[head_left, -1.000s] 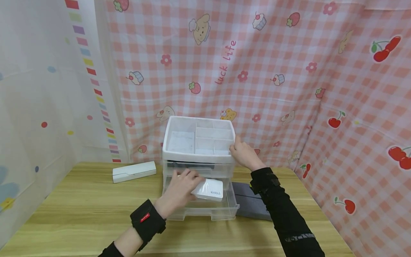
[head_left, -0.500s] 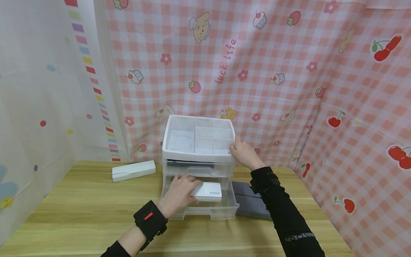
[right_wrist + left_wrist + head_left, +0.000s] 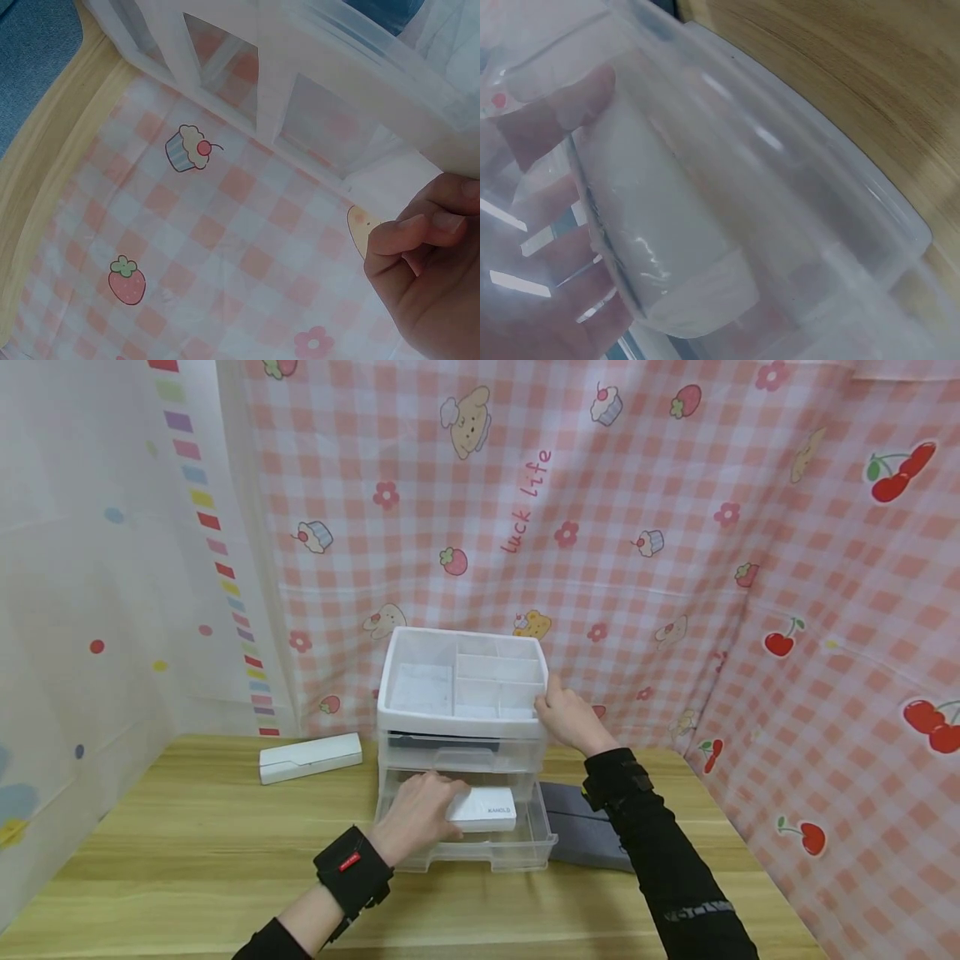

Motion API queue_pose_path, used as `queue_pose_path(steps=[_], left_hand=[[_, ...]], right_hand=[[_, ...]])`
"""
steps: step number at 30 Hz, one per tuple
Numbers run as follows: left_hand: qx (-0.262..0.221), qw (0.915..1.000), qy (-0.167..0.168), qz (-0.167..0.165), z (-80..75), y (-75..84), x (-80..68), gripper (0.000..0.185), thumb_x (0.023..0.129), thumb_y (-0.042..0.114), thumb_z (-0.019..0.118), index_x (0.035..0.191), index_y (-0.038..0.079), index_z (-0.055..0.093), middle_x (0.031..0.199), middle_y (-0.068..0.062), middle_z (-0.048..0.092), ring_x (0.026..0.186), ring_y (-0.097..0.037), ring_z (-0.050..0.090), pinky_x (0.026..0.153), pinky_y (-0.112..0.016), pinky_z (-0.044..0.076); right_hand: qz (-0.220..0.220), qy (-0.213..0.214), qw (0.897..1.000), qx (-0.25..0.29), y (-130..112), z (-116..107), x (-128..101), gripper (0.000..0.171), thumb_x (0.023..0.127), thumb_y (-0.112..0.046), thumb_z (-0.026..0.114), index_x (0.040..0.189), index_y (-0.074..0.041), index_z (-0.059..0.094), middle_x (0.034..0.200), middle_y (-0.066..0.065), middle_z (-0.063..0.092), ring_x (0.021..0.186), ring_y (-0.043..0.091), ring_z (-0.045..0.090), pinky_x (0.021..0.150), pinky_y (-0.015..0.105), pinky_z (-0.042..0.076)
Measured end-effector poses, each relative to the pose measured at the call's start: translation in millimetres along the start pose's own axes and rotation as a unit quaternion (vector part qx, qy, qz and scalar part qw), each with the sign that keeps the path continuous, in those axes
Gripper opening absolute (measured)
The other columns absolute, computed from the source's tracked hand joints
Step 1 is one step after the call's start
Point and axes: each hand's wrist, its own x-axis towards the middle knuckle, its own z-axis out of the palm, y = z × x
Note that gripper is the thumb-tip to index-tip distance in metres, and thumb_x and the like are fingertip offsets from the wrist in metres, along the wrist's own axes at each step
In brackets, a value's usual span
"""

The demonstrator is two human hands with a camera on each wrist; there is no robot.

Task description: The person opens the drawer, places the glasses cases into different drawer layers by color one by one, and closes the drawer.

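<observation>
A white plastic drawer organizer (image 3: 461, 725) stands at the back of the table, its lower clear drawer (image 3: 521, 858) pulled out. In that drawer my left hand (image 3: 420, 812) grips a small white box (image 3: 486, 810) with lettering on its top, thumb near the front and fingers behind. The left wrist view shows this box (image 3: 656, 217) hazily through clear plastic, with the fingers wrapped along one side. My right hand (image 3: 572, 720) holds the organizer's upper right edge. Its fingers are curled against the white frame (image 3: 266, 82) in the right wrist view.
A long white box (image 3: 311, 758) lies on the wooden table (image 3: 187, 843) left of the organizer. A folded grey fabric item (image 3: 585, 831) lies at its right, partly under the right forearm. The upper drawer (image 3: 405, 753) is closed with something dark inside. Patterned curtains (image 3: 487, 527) stand behind.
The left hand has lowered the white box a little into the open drawer, and the box has gone from tilted to flatter. The right hand has stayed at the organizer's edge.
</observation>
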Motion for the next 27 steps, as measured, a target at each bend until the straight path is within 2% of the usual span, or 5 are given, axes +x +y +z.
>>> queue_pose_path(steps=[6, 14, 18, 23, 27], left_hand=[[-0.012, 0.9998, -0.004, -0.014, 1.6, -0.6, -1.0, 0.051, 0.059, 0.022, 0.089, 0.104, 0.008, 0.07, 0.087, -0.006, 0.073, 0.07, -0.017, 0.062, 0.055, -0.026, 0.046], [-0.007, 1.0, 0.007, 0.001, 2.4, -1.1, -2.9, 0.046, 0.059, 0.008, 0.083, 0.102, 0.007, 0.07, 0.093, -0.007, 0.073, 0.081, -0.023, 0.066, 0.054, -0.029, 0.05], [0.0, 0.9994, 0.033, 0.015, 3.7, -0.4, -3.5, 0.041, 0.059, 0.0, 0.079, 0.098, 0.007, 0.071, 0.092, -0.006, 0.071, 0.083, -0.023, 0.065, 0.055, -0.029, 0.05], [0.035, 0.9955, 0.085, 0.022, 4.0, 2.7, -3.4, 0.024, 0.061, -0.007, 0.072, 0.078, 0.011, 0.068, 0.077, -0.001, 0.063, 0.072, -0.017, 0.061, 0.05, -0.024, 0.044], [0.039, 0.9959, 0.079, 0.022, 3.2, 3.4, -4.3, 0.016, 0.067, 0.003, 0.071, 0.06, 0.016, 0.064, 0.06, 0.008, 0.057, 0.053, -0.004, 0.048, 0.044, -0.018, 0.033]], right_hand=[[0.0, 0.001, 1.0, -0.001, -0.2, -1.2, -0.4, 0.048, 0.101, -0.026, 0.033, 0.138, 0.002, 0.023, 0.122, 0.027, 0.053, 0.083, 0.028, 0.058, 0.062, 0.03, 0.045], [0.003, -0.003, 1.0, 0.007, -1.3, 0.0, -1.7, 0.048, 0.101, -0.027, 0.032, 0.14, 0.0, 0.022, 0.124, 0.027, 0.053, 0.081, 0.026, 0.058, 0.062, 0.029, 0.044], [0.003, -0.004, 1.0, 0.008, -2.1, 0.9, -1.8, 0.048, 0.101, -0.027, 0.033, 0.14, 0.001, 0.022, 0.124, 0.027, 0.053, 0.08, 0.026, 0.058, 0.061, 0.029, 0.044], [0.004, -0.002, 1.0, -0.002, -1.9, 1.0, -1.4, 0.049, 0.102, -0.027, 0.032, 0.141, 0.0, 0.021, 0.127, 0.027, 0.052, 0.082, 0.027, 0.058, 0.062, 0.03, 0.044], [0.004, -0.001, 1.0, -0.004, -1.4, 0.5, -1.7, 0.049, 0.102, -0.027, 0.031, 0.141, 0.0, 0.021, 0.129, 0.027, 0.05, 0.085, 0.028, 0.058, 0.064, 0.03, 0.044]])
